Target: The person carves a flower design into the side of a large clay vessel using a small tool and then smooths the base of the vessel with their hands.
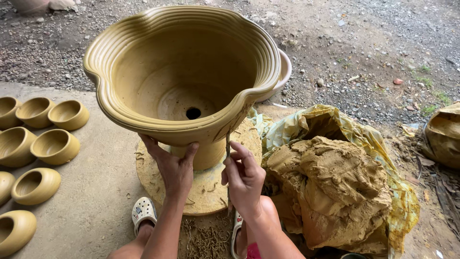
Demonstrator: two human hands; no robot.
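A large unfired clay pot (182,72) with a wavy ribbed rim and a hole in its bottom stands on a round wooden turntable (206,189). My left hand (173,165) presses flat against the pot's lower outer wall, fingers spread upward. My right hand (243,177) pinches a thin metal carving tool (228,144) whose tip touches the pot's outer wall just under the rim, where short cut lines show.
Several small clay bowls (36,144) sit on the concrete at the left. A big lump of wet clay (330,184) lies on a plastic sheet at the right. Clay shavings (206,240) lie between my feet in white sandals. Gravel ground lies beyond.
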